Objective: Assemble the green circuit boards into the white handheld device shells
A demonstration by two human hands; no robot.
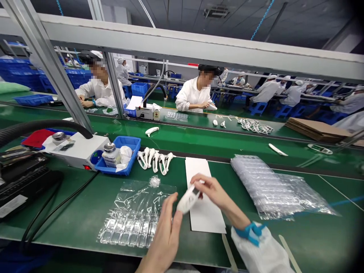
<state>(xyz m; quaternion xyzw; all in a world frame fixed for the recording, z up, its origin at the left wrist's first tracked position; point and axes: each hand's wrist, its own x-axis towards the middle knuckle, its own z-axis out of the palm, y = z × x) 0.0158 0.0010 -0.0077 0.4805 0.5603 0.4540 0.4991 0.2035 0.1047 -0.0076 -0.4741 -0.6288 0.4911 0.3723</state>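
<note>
Head view: white plastic part (188,200) pinched at both ends by my right hand (212,191) and left hand (167,227), held just above the white sheet (206,216), bubble bag (136,216) left of that sheet, bag stack (273,189) right of it.
</note>
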